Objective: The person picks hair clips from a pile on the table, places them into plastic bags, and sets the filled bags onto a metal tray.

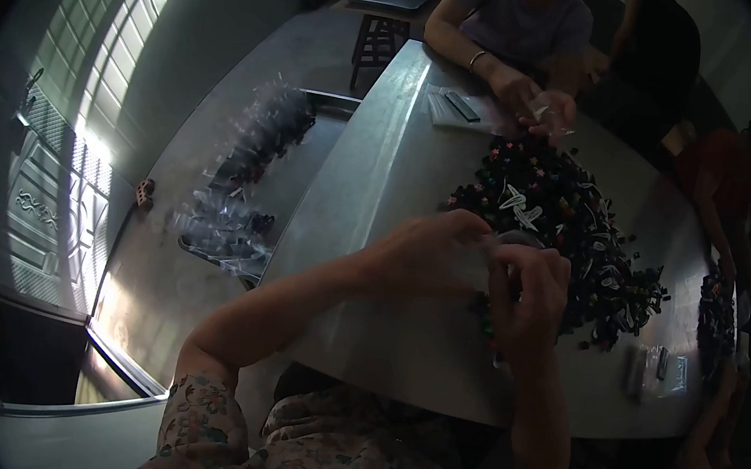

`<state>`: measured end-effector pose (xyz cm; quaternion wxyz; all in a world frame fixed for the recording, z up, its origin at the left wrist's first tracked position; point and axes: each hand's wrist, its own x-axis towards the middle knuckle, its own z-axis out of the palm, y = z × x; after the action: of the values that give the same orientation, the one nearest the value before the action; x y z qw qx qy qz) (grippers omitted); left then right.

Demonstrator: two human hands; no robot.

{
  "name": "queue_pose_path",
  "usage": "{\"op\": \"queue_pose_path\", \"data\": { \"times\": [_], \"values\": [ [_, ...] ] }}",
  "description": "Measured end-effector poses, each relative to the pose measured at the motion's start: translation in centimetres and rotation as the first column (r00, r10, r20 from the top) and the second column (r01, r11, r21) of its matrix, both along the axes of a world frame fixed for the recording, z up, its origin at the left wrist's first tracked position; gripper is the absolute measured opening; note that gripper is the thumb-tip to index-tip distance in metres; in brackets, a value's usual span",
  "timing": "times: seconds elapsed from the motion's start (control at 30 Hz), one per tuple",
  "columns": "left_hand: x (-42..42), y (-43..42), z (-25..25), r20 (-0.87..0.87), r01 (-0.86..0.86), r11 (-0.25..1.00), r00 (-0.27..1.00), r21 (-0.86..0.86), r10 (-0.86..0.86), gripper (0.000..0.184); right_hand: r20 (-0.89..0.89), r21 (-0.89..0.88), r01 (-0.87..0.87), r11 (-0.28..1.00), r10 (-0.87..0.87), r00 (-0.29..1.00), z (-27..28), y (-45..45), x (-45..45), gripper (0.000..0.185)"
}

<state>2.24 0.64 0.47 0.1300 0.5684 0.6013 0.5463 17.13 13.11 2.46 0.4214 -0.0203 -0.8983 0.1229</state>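
Above the bench (381, 338), the left hand (420, 251) and right hand (533, 291) flank what is probably a clear plastic bag (468, 267); blur hides whether their bent fingers grip it. Beyond, nearer the right hand, the small-dark-pieces pile (573, 231) slants from far left to near right.

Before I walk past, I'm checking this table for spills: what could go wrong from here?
The left hand and right hand work at the near edge of the loose pile, so a wrist might scatter pieces. The clear packets lie near the table's edge and could be nudged off. The heap in the tray looks uneven, so some might slide out.
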Motion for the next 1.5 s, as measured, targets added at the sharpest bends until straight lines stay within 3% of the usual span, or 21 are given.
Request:
{"op": "queue_pose_path", "data": {
  "times": [0.13,0.2,0.27,0.3,0.4,0.53,0.6,0.67,0.8,0.9,1.0,1.17,1.3,1.4,1.47,1.5],
  "values": [
    [-1.0,0.0,-0.6,-0.009,0.038,0.981,0.999,-0.193,-0.04,0.036,0.006,-0.071,-0.046,0.996,0.047,0.999,0.3,-0.6,0.2,0.015],
    [-1.8,0.2,-0.7,-0.175,0.104,0.941,0.97,-0.321,-0.167,0.031,0.028,-0.12,-0.064,0.991,0.067,0.997,0.1,-0.8,0.3,0.014],
    [-1.8,0.3,-0.6,-0.131,0.063,0.924,0.984,-0.376,-0.121,0.029,0.241,-0.327,0.014,0.945,0.069,0.968,-0.2,-0.6,0.6,0.016],
    [-1.7,0.3,-0.6,-0.09,0.025,0.902,0.993,-0.431,-0.071,0.028,0.242,-0.328,0.013,0.945,0.071,0.968,-0.2,-0.5,0.6,0.016],
    [-1.5,0.1,-1.0,-0.225,-0.032,0.957,0.974,-0.288,-0.035,0.037,0.289,-0.391,-0.012,0.92,0.135,0.948,-0.5,-0.4,0.7,0.017],
    [-1.8,-0.8,0.3,-0.226,-0.006,0.944,0.971,-0.331,-0.073,0.057,0.278,-0.438,-0.059,0.897,0.198,0.94,-0.7,-0.7,0.6,0.021],
    [-2.5,-1.1,0.0,-0.414,-0.058,0.986,0.91,-0.156,-0.012,0.074,0.274,-0.426,-0.088,0.901,0.221,0.936,-0.5,-1.0,0.6,0.021],
    [-2.3,-1.2,0.3,-0.347,0.005,0.981,0.935,-0.193,-0.073,0.075,0.245,-0.273,-0.163,0.948,0.233,0.941,-0.4,-1.1,0.5,0.017],
    [-1.8,-0.9,0.3,-0.171,0.117,0.94,0.969,-0.321,-0.179,0.074,0.289,-0.272,-0.184,0.944,0.263,0.921,-0.4,-1.1,0.7,0.02],
    [-1.6,-0.4,1.1,-0.114,0.101,0.916,0.981,-0.388,-0.157,0.07,0.282,-0.165,-0.231,0.959,0.27,0.921,-0.3,-1.0,0.7,0.023],
    [-1.8,-0.4,0.2,-0.136,0.091,0.936,0.98,-0.341,-0.145,0.066,0.353,-0.216,-0.145,0.966,0.216,0.91,0.3,-1.5,0.8,0.027],
    [-2.0,0.0,-0.3,-0.125,0.067,0.937,0.985,-0.342,-0.116,0.064,0.378,-0.099,-0.175,0.98,0.199,0.904,-0.1,-1.2,0.7,0.022],
    [-2.2,-0.1,-0.5,-0.186,0.018,0.945,0.979,-0.326,-0.083,0.066,0.343,-0.11,-0.168,0.98,0.196,0.919,-0.1,-0.9,0.6,0.021],
    [-3.2,0.0,-1.0,-0.134,0.049,0.966,0.987,-0.254,-0.086,0.069,0.247,-0.15,-0.193,0.97,0.226,0.942,0.0,-0.7,0.5,0.021],
    [-4.1,-0.3,-1.0,-0.126,0.036,0.971,0.99,-0.236,-0.068,0.07,0.021,-0.417,-0.164,0.894,0.19,0.982,0.1,-0.1,0.9,0.02],
    [-4.5,-0.4,-1.1,-0.124,0.019,0.977,0.991,-0.213,-0.046,0.071,0.027,-0.423,-0.161,0.891,0.19,0.981,0.0,0.4,1.0,0.02]
  ]
}}
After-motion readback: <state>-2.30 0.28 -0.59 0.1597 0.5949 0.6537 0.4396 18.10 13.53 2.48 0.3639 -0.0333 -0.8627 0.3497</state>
